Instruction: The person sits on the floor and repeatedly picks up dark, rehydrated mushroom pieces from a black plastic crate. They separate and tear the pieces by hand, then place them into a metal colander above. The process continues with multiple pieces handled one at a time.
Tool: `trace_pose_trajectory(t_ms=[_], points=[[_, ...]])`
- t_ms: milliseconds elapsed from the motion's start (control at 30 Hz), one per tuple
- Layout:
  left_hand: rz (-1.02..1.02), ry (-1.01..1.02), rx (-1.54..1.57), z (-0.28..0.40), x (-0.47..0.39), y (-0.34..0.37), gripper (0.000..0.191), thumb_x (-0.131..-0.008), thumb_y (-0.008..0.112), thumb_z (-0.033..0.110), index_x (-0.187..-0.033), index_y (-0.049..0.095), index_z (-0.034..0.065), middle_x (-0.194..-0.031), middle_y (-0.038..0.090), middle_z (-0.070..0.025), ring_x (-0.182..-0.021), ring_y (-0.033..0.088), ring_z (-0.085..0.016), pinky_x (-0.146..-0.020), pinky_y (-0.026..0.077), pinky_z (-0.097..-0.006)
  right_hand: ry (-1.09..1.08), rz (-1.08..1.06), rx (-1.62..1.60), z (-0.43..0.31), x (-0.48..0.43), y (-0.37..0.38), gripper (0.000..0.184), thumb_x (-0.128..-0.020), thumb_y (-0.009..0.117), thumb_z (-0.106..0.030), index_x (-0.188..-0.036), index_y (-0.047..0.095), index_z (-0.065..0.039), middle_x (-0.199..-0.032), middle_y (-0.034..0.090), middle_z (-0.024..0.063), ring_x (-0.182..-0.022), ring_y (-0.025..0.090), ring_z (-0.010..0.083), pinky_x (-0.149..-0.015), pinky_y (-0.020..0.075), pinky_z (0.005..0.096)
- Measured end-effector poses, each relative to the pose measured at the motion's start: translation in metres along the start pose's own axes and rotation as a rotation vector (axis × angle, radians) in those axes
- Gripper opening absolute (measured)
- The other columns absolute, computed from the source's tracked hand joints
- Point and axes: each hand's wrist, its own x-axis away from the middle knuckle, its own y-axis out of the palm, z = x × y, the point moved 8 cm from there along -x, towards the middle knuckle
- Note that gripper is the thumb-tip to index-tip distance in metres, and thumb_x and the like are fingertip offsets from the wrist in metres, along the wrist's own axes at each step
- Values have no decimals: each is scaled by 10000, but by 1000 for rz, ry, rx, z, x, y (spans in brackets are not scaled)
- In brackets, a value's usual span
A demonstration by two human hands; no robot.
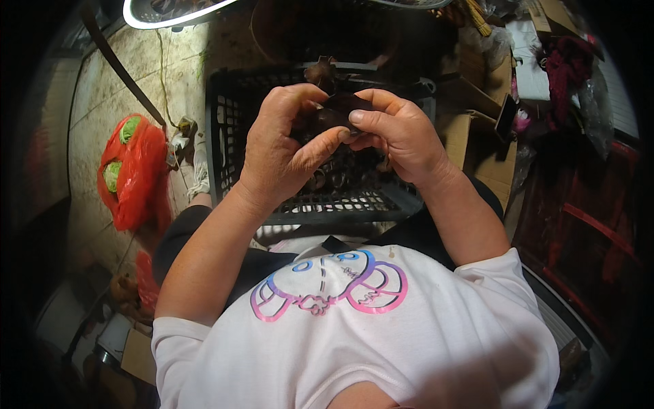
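Note:
A dark, brownish thing (342,110), too dim to name surely, is held between my two hands over a black plastic crate. My left hand (291,138) grips its left side, with the thumb at the lower edge. On its right side my right hand (393,130) pinches it between thumb and fingers. A brown, bulb-like piece (321,74) shows just above my left fingers; whether it is joined to the held thing I cannot tell. The black plastic crate (306,219) has slotted walls and stands before me, with dark brown pieces (334,174) lying inside, partly hidden by my hands.
On the tiled floor at left lies a red plastic bag (135,174) with green vegetables in it. A dark strip (122,71) slants above it. Cardboard boxes (460,138) stand right of the crate. A bright-rimmed basket (179,23) is at the top left.

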Motion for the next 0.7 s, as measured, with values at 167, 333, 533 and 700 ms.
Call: trace_pose_trajectory(t_ms=[167,333,533,700], points=[[19,-418,436,-30,4,2,137,-887,700,59,-986,606,46,-918,610,12,-854,580,-61,-742,484,-197,-7,29,61,-3,-1,-4,257,-902,636,-153,-1103,625,6,-927,677,85,-783,682,151,-745,577,274],[119,-557,822,-47,11,2,85,-881,676,75,-901,597,96,-1010,639,-30,-876,617,-101,-802,509,-248,-32,60,47,-5,-1,-6,259,-897,634,-137,-1109,620,9,-912,681,87,-777,684,154,-735,578,275],[0,-817,1024,-51,24,23,96,-880,676,110,-887,580,111,-973,643,-43,-905,641,-148,-753,564,-324,-51,91,36,-3,-2,-5,246,-887,615,-91,-1113,614,8,-950,668,74,-819,669,143,-742,576,273],[41,-759,945,-47,20,22,188,-818,706,43,-864,530,90,-846,576,-32,-790,649,-128,-641,599,-270,-38,47,140,-3,-1,2,272,-887,594,-55,-1154,587,-1,-1025,668,78,-898,670,151,-778,573,288]])
